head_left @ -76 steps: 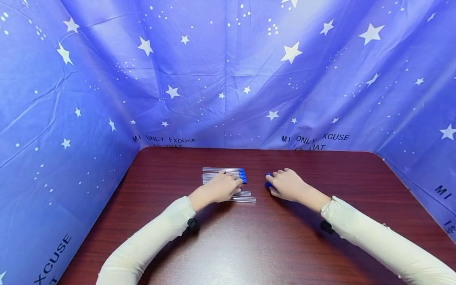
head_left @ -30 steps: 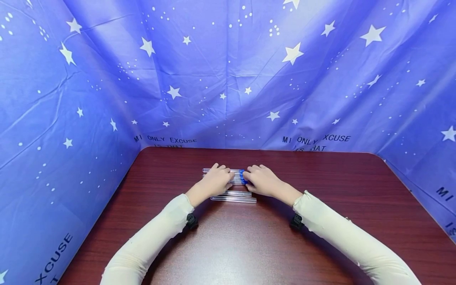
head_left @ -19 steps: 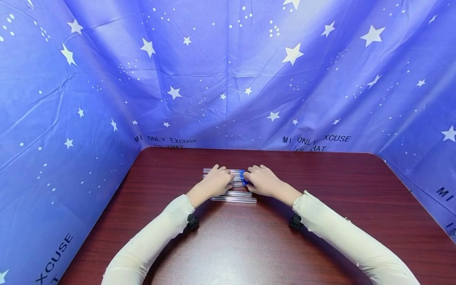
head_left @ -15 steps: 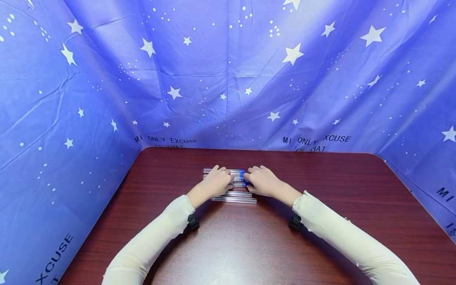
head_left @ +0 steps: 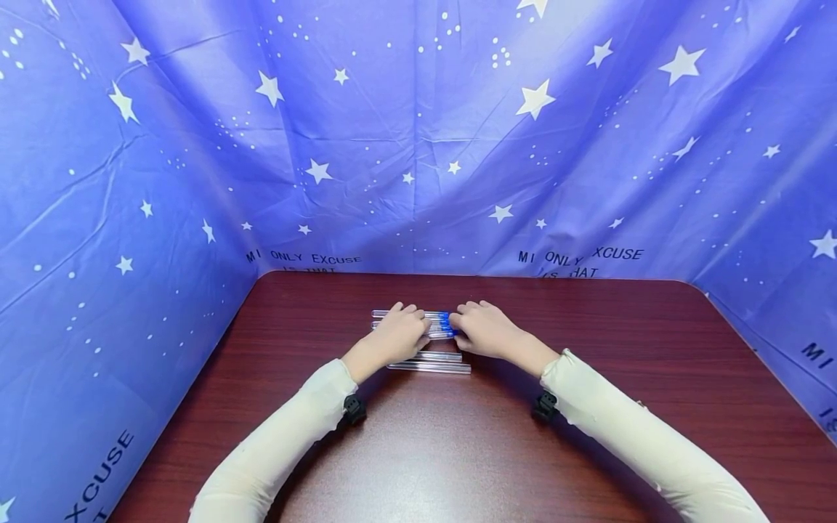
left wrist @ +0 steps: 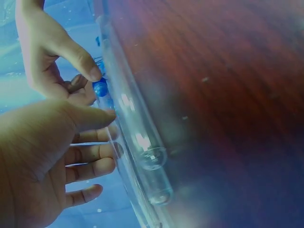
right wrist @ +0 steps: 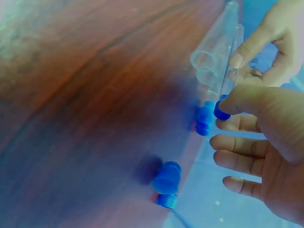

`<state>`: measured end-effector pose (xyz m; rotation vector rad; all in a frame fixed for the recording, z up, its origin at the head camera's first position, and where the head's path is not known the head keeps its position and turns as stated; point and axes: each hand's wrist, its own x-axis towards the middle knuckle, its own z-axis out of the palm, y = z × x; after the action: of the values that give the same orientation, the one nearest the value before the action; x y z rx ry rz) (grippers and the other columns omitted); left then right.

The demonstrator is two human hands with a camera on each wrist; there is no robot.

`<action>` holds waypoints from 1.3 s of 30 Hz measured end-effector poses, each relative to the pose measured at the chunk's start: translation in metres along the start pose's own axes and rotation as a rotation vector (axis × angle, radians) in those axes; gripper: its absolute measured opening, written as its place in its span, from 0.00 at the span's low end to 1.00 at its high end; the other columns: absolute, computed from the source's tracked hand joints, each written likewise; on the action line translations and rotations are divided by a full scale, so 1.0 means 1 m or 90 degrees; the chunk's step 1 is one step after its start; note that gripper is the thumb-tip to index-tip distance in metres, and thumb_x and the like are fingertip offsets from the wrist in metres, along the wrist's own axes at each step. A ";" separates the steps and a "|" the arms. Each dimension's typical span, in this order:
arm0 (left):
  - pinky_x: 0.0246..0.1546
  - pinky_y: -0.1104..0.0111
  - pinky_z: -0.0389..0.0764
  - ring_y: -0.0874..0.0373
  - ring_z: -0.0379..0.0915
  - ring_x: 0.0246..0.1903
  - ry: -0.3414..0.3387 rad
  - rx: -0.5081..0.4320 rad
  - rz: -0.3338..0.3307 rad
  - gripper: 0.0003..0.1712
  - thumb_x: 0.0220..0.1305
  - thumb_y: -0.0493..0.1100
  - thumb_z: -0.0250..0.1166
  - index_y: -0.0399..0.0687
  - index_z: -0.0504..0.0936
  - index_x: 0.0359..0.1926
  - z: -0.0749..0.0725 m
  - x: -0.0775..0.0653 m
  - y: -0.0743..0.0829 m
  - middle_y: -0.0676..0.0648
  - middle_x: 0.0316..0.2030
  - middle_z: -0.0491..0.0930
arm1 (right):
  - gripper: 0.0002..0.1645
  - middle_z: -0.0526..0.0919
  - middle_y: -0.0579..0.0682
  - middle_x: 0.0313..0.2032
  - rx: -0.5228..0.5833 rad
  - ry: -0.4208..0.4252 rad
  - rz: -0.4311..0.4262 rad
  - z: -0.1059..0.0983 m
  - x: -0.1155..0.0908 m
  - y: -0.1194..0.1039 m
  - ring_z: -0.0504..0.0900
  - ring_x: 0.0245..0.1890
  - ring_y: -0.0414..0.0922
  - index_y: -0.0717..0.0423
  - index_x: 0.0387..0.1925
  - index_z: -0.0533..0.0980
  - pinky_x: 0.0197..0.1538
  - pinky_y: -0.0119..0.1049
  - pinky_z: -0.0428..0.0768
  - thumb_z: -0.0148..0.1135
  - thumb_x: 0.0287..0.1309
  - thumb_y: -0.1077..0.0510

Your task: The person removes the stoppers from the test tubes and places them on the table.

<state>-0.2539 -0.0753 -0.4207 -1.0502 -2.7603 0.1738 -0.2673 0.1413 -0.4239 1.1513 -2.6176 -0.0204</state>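
Head view catches two bare hands meeting over a clear tube (head_left: 440,335) just above or on the dark red bench (head_left: 418,443). Moments ago the right hand (head_left: 485,331) was off to the side, apart from the tubes; now it is at the tube's mouth, its grip pinching a blue cap (right wrist: 221,110) between thumb and forefinger. Opposite, the left hand (head_left: 395,337) pinches the tube's body in its own grip. With cap and tube together, this closure appears under way, though how firmly the cap sits cannot be told. Capped tubes (head_left: 380,314) lie beyond, two uncapped tubes (head_left: 434,368) lie nearer the person, and loose caps (right wrist: 166,181) rest on the bench.
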 end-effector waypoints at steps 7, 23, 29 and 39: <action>0.48 0.59 0.74 0.51 0.76 0.47 0.107 0.017 0.008 0.13 0.67 0.50 0.64 0.48 0.80 0.46 -0.013 0.000 -0.005 0.49 0.42 0.82 | 0.09 0.76 0.47 0.26 0.009 0.080 -0.007 -0.020 -0.001 0.005 0.78 0.30 0.50 0.53 0.29 0.76 0.35 0.44 0.74 0.68 0.51 0.55; 0.53 0.53 0.72 0.49 0.71 0.44 0.337 0.055 -0.012 0.08 0.73 0.47 0.60 0.48 0.77 0.45 -0.072 0.009 -0.012 0.48 0.38 0.75 | 0.09 0.78 0.51 0.29 0.043 0.250 -0.005 -0.082 -0.001 0.017 0.75 0.30 0.50 0.58 0.37 0.76 0.36 0.45 0.73 0.63 0.59 0.56; 0.55 0.51 0.72 0.50 0.71 0.44 0.373 0.042 -0.009 0.10 0.74 0.48 0.59 0.48 0.77 0.48 -0.083 0.013 -0.009 0.48 0.39 0.76 | 0.10 0.80 0.53 0.32 0.053 0.297 -0.017 -0.097 -0.001 0.016 0.76 0.32 0.51 0.60 0.40 0.78 0.39 0.47 0.75 0.62 0.60 0.57; 0.55 0.53 0.73 0.51 0.72 0.43 0.422 0.058 -0.001 0.09 0.73 0.47 0.61 0.47 0.79 0.47 -0.081 0.018 0.002 0.48 0.38 0.77 | 0.12 0.81 0.53 0.33 0.074 0.268 0.028 -0.104 -0.008 0.015 0.76 0.34 0.51 0.60 0.44 0.78 0.42 0.47 0.75 0.63 0.61 0.57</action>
<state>-0.2490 -0.0585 -0.3396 -0.8791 -2.1344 -0.0455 -0.2457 0.1675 -0.3242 1.0038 -2.2903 0.3495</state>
